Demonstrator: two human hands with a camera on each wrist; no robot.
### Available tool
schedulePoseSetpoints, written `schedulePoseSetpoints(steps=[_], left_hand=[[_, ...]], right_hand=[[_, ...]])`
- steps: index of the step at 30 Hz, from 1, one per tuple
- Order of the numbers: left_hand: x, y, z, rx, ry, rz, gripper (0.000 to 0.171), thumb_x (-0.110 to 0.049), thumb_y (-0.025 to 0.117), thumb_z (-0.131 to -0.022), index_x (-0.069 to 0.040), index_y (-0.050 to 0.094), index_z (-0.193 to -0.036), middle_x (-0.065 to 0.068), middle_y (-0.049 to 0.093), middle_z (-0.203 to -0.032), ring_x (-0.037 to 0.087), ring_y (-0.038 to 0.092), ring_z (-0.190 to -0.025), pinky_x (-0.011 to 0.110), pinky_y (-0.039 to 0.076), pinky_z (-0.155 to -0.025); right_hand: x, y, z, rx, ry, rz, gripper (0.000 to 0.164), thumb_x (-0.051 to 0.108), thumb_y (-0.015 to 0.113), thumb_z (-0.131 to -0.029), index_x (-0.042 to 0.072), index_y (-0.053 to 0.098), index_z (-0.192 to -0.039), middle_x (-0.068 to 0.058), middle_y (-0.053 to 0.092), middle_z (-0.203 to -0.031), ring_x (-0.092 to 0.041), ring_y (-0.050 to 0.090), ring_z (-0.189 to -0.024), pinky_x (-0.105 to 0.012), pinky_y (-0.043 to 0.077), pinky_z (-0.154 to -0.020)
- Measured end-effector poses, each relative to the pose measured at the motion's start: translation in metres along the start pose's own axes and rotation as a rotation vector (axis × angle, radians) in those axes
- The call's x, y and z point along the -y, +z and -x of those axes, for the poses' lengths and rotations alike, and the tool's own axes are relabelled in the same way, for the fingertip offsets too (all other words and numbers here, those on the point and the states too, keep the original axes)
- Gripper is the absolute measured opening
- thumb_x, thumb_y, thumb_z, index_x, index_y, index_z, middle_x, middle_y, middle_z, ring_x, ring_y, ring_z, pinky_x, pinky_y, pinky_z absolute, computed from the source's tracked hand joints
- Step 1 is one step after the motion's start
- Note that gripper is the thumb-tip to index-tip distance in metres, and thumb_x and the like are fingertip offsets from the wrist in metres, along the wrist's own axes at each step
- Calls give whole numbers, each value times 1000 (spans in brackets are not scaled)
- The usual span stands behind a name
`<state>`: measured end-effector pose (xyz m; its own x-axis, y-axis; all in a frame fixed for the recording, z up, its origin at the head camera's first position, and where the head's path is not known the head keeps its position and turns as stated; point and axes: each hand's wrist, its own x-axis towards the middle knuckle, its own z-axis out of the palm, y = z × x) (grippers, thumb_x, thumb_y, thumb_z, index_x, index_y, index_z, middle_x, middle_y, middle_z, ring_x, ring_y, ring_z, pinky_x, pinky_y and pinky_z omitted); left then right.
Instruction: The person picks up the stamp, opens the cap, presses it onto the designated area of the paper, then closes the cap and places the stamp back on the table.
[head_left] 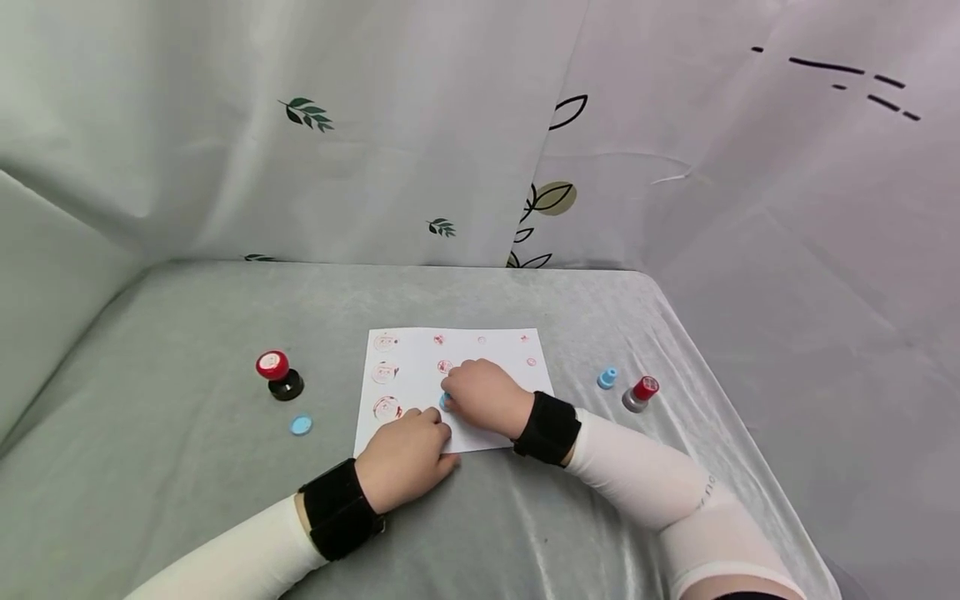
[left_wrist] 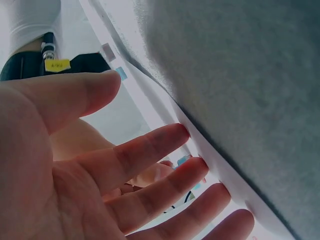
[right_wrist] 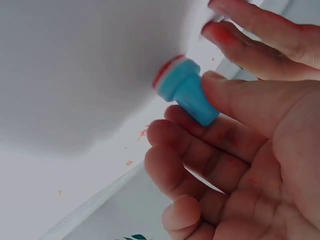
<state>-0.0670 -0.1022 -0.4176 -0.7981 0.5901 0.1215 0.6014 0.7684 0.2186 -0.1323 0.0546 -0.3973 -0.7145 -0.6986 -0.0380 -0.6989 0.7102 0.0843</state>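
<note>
A white sheet of paper (head_left: 468, 435) lies on the grey cloth, marked with red stamped prints of several sizes. Over its middle, my right hand (head_left: 487, 398) pinches a small blue stamp (right_wrist: 186, 90) between thumb and fingers. The stamp's red inked face points toward the paper, close to it, in the right wrist view. Red ink stains show on the right fingers. My left hand (head_left: 405, 458) rests at the paper's near edge, its fairly straight fingertips on the sheet in the left wrist view. It holds nothing.
Left of the paper stand a red-topped stamp (head_left: 272, 364) with a black base (head_left: 286, 387) and a flat light-blue disc (head_left: 301, 425). To the right are another small blue piece (head_left: 607, 378) and a red-and-silver stamp (head_left: 642, 392). A patterned curtain (head_left: 375, 167) hangs behind the table.
</note>
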Motion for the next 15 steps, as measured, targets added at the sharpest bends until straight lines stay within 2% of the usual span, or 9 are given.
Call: schedulePoseSetpoints(steps=[9, 15], left_hand=[[0, -1, 0, 23, -2, -2, 29, -37, 70, -82, -13, 63, -67, 3, 56, -75, 22, 50, -64, 37, 44, -48], [0, -1, 0, 26, -4, -13, 30, -39, 70, -82, -14, 63, -67, 3, 57, -76, 22, 51, -65, 37, 45, -49]], right_hand=[[-2, -3, -4, 38, -18, 36, 16, 25, 67, -90, 14, 67, -78, 1, 63, -70, -16, 56, -64, -33, 51, -64], [-6, -6, -9, 101, -21, 25, 19, 29, 65, -92, 15, 66, -79, 1, 63, -70, -14, 56, -64, -33, 51, -66]])
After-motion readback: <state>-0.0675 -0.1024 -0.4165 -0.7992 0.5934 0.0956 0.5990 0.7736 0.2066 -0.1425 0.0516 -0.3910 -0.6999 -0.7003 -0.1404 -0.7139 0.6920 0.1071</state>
